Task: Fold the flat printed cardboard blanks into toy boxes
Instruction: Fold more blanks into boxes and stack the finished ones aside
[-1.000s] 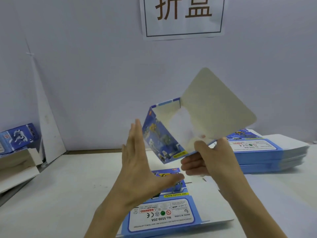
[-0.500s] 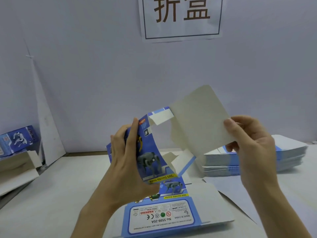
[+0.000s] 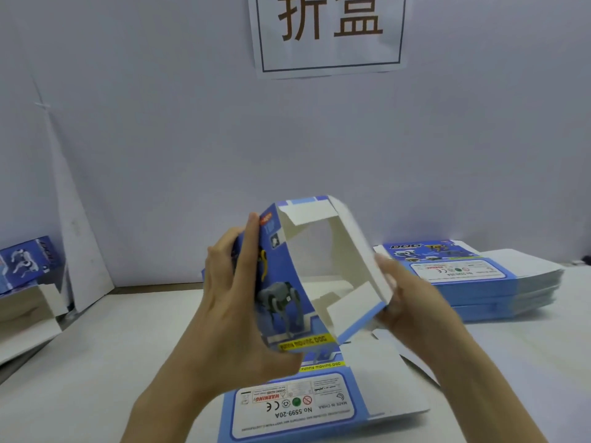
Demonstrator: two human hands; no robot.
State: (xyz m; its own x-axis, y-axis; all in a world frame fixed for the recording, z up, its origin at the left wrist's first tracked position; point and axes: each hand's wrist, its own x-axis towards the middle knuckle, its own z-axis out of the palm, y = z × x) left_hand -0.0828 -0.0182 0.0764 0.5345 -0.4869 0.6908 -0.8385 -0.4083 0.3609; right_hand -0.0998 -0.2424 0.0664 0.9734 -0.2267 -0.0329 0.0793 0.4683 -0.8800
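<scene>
Blue printed cardboard, one folded box [image 3: 27, 262], sat far left of the half-formed box [image 3: 289, 282]. The left hand [image 3: 235, 303] gripped the half-formed box's printed side and the right hand [image 3: 412, 303] clasped its white wall, holding it above one flat blank [image 3: 287, 406] on the surface [image 3: 128, 346]. One stack of blanks [image 3: 479, 282] lay to its right.

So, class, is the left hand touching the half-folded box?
Touching. The head view shows the left hand gripping the half-folded box: fingers lie along its printed side, the thumb curls under its lower edge.
</scene>
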